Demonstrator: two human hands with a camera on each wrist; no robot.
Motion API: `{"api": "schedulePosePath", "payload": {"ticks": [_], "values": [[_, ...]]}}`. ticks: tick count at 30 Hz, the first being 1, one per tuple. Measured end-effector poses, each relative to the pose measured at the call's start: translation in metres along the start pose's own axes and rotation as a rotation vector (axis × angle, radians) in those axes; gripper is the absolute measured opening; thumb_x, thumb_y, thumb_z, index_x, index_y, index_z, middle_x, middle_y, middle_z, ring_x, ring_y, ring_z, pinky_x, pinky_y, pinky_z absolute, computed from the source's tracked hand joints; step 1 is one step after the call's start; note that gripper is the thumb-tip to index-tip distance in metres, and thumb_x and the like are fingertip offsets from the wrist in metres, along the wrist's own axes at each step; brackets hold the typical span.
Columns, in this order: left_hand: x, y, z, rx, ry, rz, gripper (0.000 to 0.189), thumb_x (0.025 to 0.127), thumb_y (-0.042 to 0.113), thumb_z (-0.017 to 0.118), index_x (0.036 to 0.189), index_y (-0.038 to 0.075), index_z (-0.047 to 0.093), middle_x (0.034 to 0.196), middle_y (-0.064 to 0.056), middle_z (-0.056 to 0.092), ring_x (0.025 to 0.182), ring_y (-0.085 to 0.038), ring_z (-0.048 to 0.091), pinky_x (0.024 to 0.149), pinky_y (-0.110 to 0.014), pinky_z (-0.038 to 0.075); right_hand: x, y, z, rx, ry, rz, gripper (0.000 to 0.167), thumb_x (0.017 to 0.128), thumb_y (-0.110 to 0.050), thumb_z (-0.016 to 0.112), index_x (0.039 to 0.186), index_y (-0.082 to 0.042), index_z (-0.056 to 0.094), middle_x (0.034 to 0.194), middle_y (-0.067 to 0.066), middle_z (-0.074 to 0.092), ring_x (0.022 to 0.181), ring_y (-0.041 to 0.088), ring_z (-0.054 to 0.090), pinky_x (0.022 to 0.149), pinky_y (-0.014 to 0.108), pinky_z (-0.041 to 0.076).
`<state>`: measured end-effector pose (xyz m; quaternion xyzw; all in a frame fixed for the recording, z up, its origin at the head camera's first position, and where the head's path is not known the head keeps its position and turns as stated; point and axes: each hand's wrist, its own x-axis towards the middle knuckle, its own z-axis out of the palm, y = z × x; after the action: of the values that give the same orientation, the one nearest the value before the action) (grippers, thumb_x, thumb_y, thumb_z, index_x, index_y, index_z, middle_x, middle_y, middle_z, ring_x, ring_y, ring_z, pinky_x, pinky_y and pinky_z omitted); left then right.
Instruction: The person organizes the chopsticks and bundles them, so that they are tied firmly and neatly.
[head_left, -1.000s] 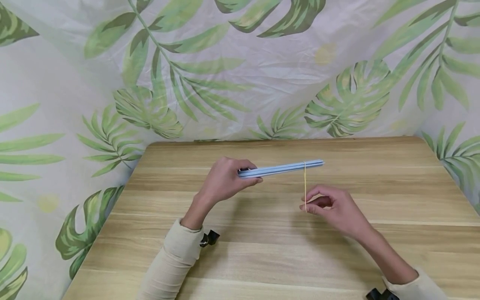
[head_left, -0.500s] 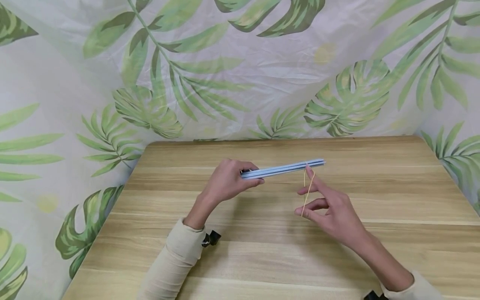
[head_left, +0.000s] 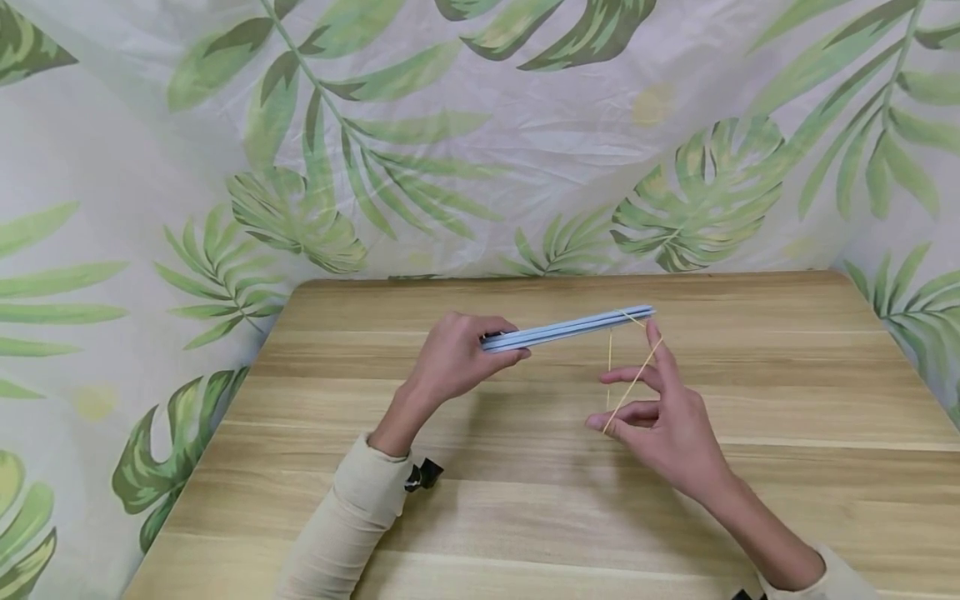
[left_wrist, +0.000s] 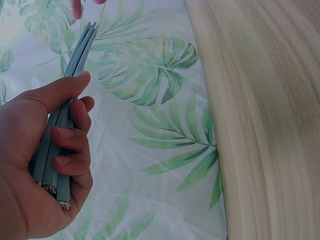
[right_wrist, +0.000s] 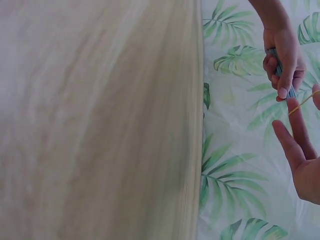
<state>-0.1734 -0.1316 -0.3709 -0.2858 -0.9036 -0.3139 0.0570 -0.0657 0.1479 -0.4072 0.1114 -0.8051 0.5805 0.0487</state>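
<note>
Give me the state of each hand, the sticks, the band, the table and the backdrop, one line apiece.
Left hand: gripping the blue sticks near one end
Right hand: fingers spread, index finger extended
Blue sticks: bundled together, raised above the table, slightly slanted
Yellow band: looped at the sticks' far end, stretched across the right hand's fingers
Table: flat, beneath both hands
Leaf-print backdrop: wrinkled

Through the head camera I see a wood-grain tabletop (head_left: 555, 517), its pale tan and browner bands running roughly side to side. I make out rounded far corners and sides spreading towards me. Soft shadows (head_left: 491, 404) fall across the middle of the surface.
</note>
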Motion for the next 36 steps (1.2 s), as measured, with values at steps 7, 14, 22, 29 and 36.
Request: {"api": "schedulePosePath", "payload": {"ticks": [7,14,22,29,36], "values": [[0.001,0.0,0.003,0.02,0.058,0.084,0.016,0.091,0.027,0.088,0.099,0.013,0.085,0.082,0.003,0.079,0.061,-0.004,0.059,0.06,-0.022,0.047,0.006,0.001,-0.007,0.329,-0.068,0.202,0.1,0.096,-0.007,0.08,0.171,-0.013,0.014,0.123,0.003,0.07,0.085,0.027,0.082,0.083,0.039,0.066],[0.0,-0.003,0.0,-0.042,0.066,0.13,0.018,0.09,0.026,0.088,0.101,0.011,0.084,0.087,0.0,0.081,0.066,-0.006,0.063,0.064,-0.024,0.051,0.014,0.009,-0.012,0.51,-0.082,0.253,0.077,0.105,-0.005,0.067,0.167,-0.002,0.02,0.111,0.001,0.07,0.079,0.019,0.079,0.081,0.041,0.066],[-0.001,-0.013,-0.007,-0.136,0.025,0.169,0.016,0.09,0.022,0.089,0.101,0.013,0.085,0.089,0.002,0.081,0.069,-0.005,0.065,0.067,-0.024,0.053,0.019,0.015,-0.021,0.561,-0.082,0.275,0.071,0.105,-0.003,0.067,0.163,-0.006,0.026,0.109,0.003,0.07,0.078,0.018,0.078,0.079,0.042,0.066],[-0.002,-0.018,-0.011,-0.156,-0.029,0.213,0.013,0.088,0.021,0.091,0.098,0.016,0.086,0.079,0.006,0.075,0.063,-0.004,0.054,0.06,-0.022,0.045,0.021,0.02,-0.031,0.532,-0.104,0.257,0.063,0.103,-0.003,0.069,0.155,-0.018,0.037,0.104,0.0,0.068,0.073,0.017,0.076,0.072,0.043,0.066],[-0.001,-0.019,-0.014,-0.2,-0.09,0.26,0.009,0.09,0.017,0.089,0.097,0.015,0.086,0.079,0.006,0.074,0.063,-0.003,0.053,0.059,-0.021,0.044,0.022,0.024,-0.042,0.538,-0.142,0.199,0.062,0.103,0.001,0.067,0.155,-0.022,0.044,0.1,-0.003,0.066,0.067,0.014,0.072,0.064,0.044,0.065]]}}
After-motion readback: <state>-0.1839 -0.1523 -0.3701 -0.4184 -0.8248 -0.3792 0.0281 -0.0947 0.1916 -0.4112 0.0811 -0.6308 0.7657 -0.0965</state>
